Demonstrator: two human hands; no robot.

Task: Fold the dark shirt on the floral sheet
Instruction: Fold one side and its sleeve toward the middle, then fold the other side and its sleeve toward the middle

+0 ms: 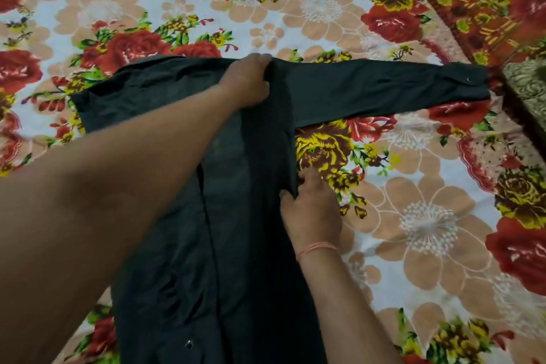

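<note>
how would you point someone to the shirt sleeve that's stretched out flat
Start at the dark shirt on the floral sheet. From the left hand at its top edge, follow the outstretched sleeve rightward; a small shiny cuff button marks its end.

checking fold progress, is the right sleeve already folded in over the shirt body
No, the right sleeve lies stretched straight out across the floral sheet, away from the shirt body.
</note>
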